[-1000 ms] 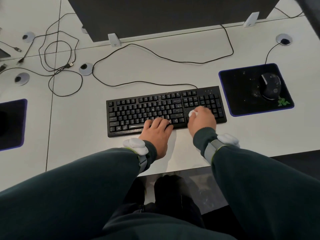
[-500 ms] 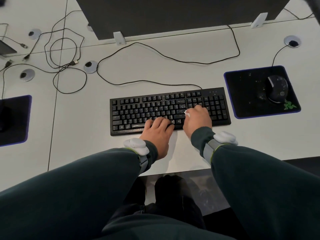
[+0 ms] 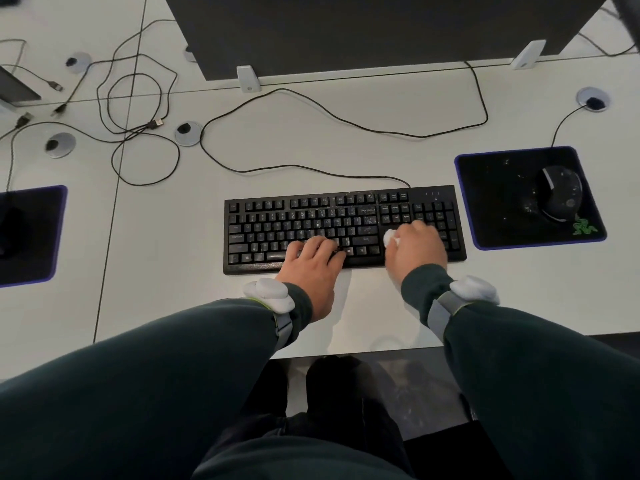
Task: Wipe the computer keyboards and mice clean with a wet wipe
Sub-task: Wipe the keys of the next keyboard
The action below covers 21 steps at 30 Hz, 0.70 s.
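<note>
Now, watch the wipe: your right hand (image 3: 415,249) has the wet wipe (image 3: 391,238) balled up small, so only a little patch of it meets the keys. The pale specks scattered over the keyboard (image 3: 311,220) could easily be passed over, above all in the rows at its far edge. Press hard and moisture may squeeze down between the keys. Push sideways and the keyboard could skate on the surface (image 3: 173,254) if your left hand (image 3: 311,271) lets up.

Your right hand sits over the keyboard's right part, between the main block and the number pad. Its fingers (image 3: 424,230) are curled round the wipe, with a bit of white showing at the thumb side. Your left hand lies flat on the near rows towards the keyboard's middle, fingers fairly straight, holding nothing, pinning it down. The mouse (image 3: 559,194), right of the keyboard on its mat (image 3: 495,202), looks speckled and not yet wiped.
</note>
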Motion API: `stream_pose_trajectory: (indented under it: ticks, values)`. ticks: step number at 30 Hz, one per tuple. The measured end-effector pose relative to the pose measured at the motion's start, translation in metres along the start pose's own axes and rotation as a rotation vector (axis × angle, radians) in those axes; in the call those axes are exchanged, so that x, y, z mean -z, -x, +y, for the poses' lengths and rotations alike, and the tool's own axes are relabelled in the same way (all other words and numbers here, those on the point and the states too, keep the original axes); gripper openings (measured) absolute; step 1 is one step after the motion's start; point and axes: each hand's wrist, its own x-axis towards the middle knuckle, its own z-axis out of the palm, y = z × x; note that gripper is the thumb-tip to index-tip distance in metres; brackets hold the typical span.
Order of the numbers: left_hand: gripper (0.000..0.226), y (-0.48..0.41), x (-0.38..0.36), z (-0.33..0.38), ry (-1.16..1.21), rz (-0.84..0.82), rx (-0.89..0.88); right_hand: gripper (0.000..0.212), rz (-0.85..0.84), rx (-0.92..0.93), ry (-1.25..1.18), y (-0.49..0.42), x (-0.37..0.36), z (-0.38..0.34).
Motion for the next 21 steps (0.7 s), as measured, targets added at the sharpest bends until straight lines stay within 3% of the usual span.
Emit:
stream_pose_trajectory:
  ticks: [3,9,12,14,16,18,21]
  values:
    - [0.068,-0.001,0.000,-0.002,0.003,0.001,-0.001,0.024,0.029,-0.189,-0.100,-0.015,0.005,0.003]
    - [0.066,0.000,-0.002,0.000,0.001,-0.005,0.000,0.019,-0.026,0.180,-0.018,0.003,-0.004,-0.006]
    - [0.067,0.001,-0.002,0.000,0.003,-0.002,-0.007,0.023,-0.009,-0.014,0.063,0.001,0.003,0.007]
    - [0.067,0.000,-0.003,0.000,0.008,-0.001,-0.009,0.026,0.013,-0.242,0.032,-0.003,0.012,0.028]
    - [0.066,0.001,-0.004,0.001,0.005,-0.003,-0.008,0.026,0.058,-0.340,-0.014,-0.002,0.015,0.042]
    - [0.066,0.003,-0.005,0.003,0.008,-0.006,-0.013,0.025,0.062,-0.255,-0.067,0.003,0.009,0.033]
    - [0.065,0.002,-0.007,0.009,0.004,0.004,-0.030,0.027,0.008,0.013,-0.083,0.019,-0.009,0.005]
